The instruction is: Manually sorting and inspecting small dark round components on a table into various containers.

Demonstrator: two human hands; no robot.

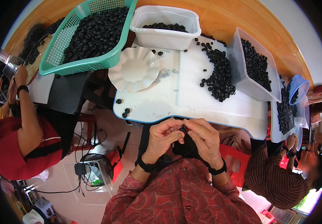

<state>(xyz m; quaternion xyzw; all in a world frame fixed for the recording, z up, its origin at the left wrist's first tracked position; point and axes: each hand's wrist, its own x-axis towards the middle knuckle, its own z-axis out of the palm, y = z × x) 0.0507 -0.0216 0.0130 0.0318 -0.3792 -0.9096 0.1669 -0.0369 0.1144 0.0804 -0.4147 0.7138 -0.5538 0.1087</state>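
Note:
My left hand (pixel 164 139) and my right hand (pixel 205 139) meet in front of my chest, just off the near edge of the white table (pixel 205 108). Between their fingertips is a small black ring-shaped part (pixel 183 128), pinched from both sides. Fingers cover much of it, so its exact form is hard to make out. On the table beyond my right hand lies a loose pile of similar black parts (pixel 219 72). A few single black parts (pixel 125 112) rest near the table's left edge.
A scalloped white plate (pixel 134 69) stands at the table's left, below a green basket (pixel 82 67) full of black parts. Behind are a white tub (pixel 164 39) and a translucent bin (pixel 248 80) with more. People work at both sides; a red stool (pixel 233 160) stands at right.

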